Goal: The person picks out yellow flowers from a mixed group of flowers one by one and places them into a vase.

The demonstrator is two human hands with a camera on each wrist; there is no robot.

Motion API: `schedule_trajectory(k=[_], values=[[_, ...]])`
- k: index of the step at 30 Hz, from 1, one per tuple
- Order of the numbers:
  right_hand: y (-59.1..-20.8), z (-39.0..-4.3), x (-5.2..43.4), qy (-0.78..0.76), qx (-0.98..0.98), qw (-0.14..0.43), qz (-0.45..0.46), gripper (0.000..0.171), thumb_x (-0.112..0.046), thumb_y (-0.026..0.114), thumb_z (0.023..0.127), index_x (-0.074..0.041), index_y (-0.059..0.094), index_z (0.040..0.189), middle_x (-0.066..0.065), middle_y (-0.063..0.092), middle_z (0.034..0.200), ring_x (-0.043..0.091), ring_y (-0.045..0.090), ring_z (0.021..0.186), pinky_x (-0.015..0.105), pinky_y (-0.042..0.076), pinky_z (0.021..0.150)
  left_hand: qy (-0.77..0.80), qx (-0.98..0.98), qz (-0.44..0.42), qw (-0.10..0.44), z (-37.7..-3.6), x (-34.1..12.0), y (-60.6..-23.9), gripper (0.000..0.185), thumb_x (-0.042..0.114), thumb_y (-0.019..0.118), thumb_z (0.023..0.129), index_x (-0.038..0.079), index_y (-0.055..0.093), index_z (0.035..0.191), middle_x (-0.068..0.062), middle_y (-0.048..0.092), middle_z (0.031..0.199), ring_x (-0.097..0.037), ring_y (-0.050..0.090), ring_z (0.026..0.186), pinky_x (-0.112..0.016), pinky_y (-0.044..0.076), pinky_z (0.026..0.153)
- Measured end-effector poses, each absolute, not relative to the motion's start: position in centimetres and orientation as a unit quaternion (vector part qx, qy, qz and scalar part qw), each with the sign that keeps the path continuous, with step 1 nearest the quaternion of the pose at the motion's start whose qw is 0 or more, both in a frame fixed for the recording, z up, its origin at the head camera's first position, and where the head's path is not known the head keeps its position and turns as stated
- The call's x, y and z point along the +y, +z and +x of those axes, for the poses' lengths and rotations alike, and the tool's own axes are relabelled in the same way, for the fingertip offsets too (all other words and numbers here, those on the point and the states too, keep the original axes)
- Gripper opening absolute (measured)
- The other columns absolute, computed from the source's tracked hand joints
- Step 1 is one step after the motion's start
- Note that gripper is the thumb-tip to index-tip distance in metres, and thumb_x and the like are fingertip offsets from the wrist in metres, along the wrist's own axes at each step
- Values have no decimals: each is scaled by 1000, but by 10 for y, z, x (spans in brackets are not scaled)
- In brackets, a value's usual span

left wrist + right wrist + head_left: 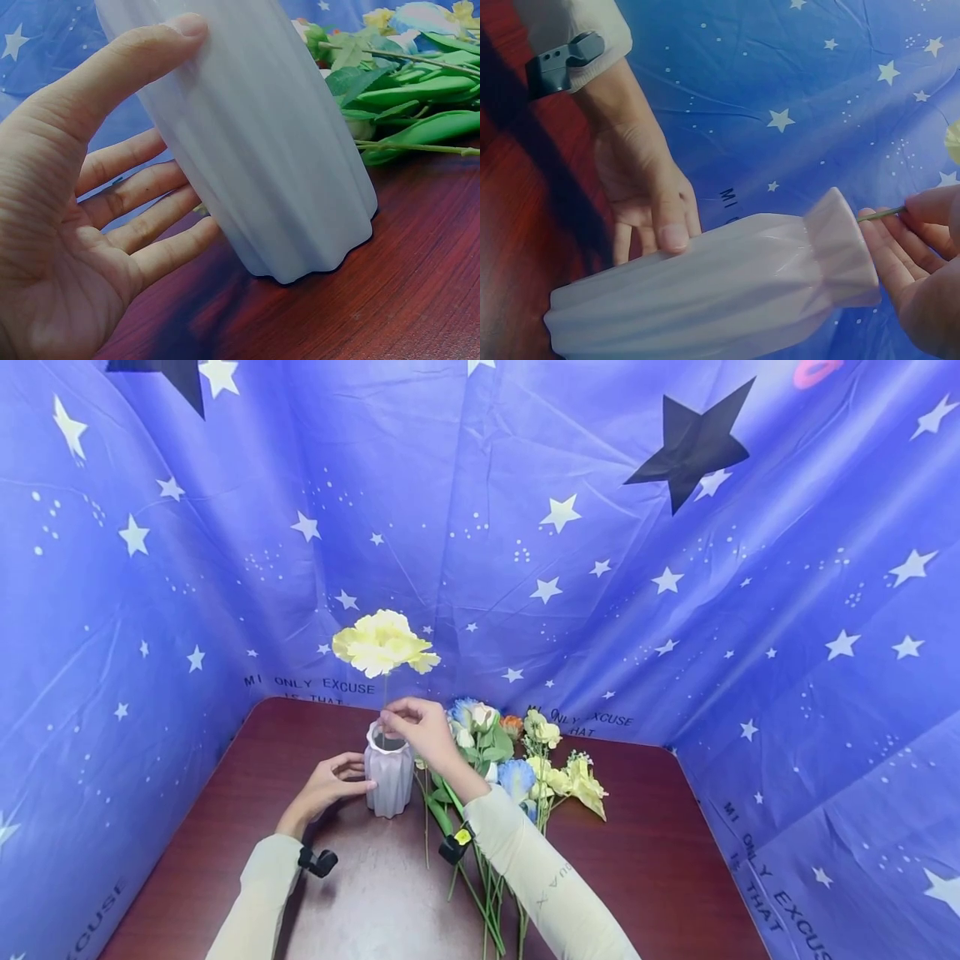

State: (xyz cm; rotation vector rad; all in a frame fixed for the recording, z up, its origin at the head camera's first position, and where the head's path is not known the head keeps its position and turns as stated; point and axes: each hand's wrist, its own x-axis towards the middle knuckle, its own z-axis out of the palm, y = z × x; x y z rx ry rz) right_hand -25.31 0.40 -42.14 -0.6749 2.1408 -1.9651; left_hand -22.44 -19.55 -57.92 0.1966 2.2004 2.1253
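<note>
A white ribbed vase stands on the dark red table. My left hand holds its side, thumb on the near face and fingers behind it. My right hand is just above the vase's mouth and pinches the thin green stem of a pale yellow flower. The bloom stands high above the vase. The stem's lower end is hidden behind the hand and the rim.
A bunch of loose artificial flowers, blue, yellow and orange with green leaves, lies on the table right of the vase, stems toward me. Blue star-printed cloth walls the table on three sides.
</note>
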Motion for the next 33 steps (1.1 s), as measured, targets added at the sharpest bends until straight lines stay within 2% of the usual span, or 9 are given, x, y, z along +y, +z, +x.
schedule_trajectory(k=[3, 10, 18, 27, 33], values=[[-424, -254, 4, -657, 714, 82, -228, 21, 2, 65, 96, 18, 65, 110, 37, 69, 103, 37, 74, 88, 35, 64, 80, 695, 715, 65, 38, -224, -195, -579, 58, 3, 82, 82, -14, 55, 130, -31, 64, 124, -6, 67, 100, -23, 59, 83], [-424, -254, 2, -638, 728, 77, -239, 18, 3, 65, 94, 15, 66, 109, 34, 71, 100, 14, 71, 76, 31, 64, 75, 699, 712, 64, 38, -224, -195, -582, 56, 1, 82, 82, -15, 55, 129, -31, 64, 122, -6, 67, 99, -24, 59, 83], [-422, -254, -1, -588, 761, 78, -261, 14, 2, 66, 94, 9, 68, 106, 28, 73, 95, 8, 67, 71, 26, 63, 72, 695, 715, 64, 39, -225, -195, -582, 57, 3, 81, 82, -15, 55, 129, -33, 63, 123, -9, 67, 101, -24, 59, 83], [-421, -252, -1, -514, 809, 37, -283, 14, -8, 67, 96, 3, 74, 101, 18, 77, 93, 12, 71, 75, 18, 59, 71, 689, 722, 59, 37, -225, -194, -582, 58, 5, 81, 83, -15, 54, 131, -33, 62, 126, -18, 67, 107, -25, 59, 83], [-420, -252, -1, -474, 828, 19, -299, 12, -9, 68, 96, -1, 76, 100, 14, 78, 96, 19, 74, 82, 16, 56, 75, 686, 724, 53, 38, -226, -194, -584, 58, 6, 82, 83, -13, 55, 130, -29, 64, 124, -13, 67, 104, -25, 59, 83]])
